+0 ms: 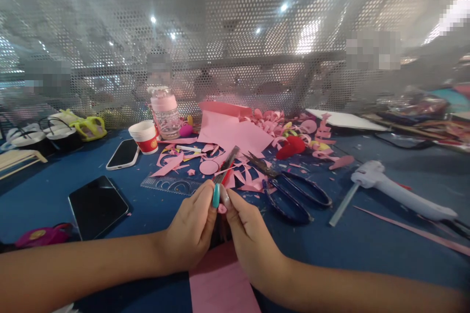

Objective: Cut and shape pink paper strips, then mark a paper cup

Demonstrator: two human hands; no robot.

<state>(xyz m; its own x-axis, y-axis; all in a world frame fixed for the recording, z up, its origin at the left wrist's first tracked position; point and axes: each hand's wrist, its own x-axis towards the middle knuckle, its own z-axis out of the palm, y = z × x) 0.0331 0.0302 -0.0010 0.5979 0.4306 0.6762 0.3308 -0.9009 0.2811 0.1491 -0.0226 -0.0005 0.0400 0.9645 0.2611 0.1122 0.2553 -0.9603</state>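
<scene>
My left hand [193, 222] and my right hand [249, 234] meet at the front middle of the table. Their fingertips are pinched together around a small pink paper roll [222, 209], mostly hidden by the fingers. A teal band or cap [216, 196] shows at the left fingertips. Below the hands lies a pink paper sheet [223, 281]. Just beyond the fingers is a red-handled cutting tool [227, 164], partly covered. Large scissors with blue handles [293, 195] lie spread to the right of it. A clear plastic ruler [172, 185] rests to the left.
Pink paper scraps [271, 124] are heaped at the back. On the left are two phones [98, 205], stacked paper cups [147, 138] and a pink-lidded bottle [164, 112]. A white glue gun [400, 188] lies right. A perforated metal screen [235, 34] stands behind.
</scene>
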